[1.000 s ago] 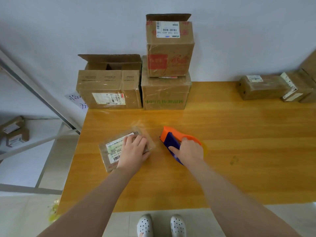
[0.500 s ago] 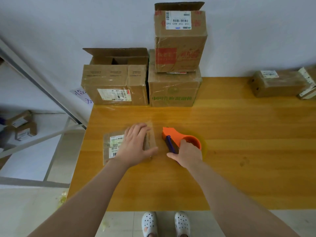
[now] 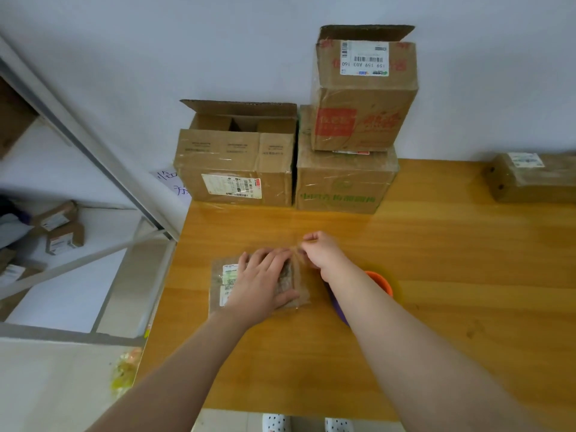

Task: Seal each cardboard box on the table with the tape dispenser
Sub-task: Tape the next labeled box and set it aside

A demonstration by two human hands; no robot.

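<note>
The tape dispenser (image 3: 378, 280), at three o'clock from the flat box (image 3: 224, 272), is mostly hidden under the right forearm (image 3: 389, 322); only an orange rim and a purple edge show. The left hand (image 3: 261, 282) covers part of that box's label. The right hand (image 3: 321, 251) is blurred, its grip unclear. Toward two o'clock, a brown box (image 3: 530, 182) is cut off.

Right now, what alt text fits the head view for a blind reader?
A person's left hand presses flat on a small box on a wooden table while the right hand seems to pinch tape at its edge. The orange tape dispenser lies partly hidden under the right forearm.
</note>
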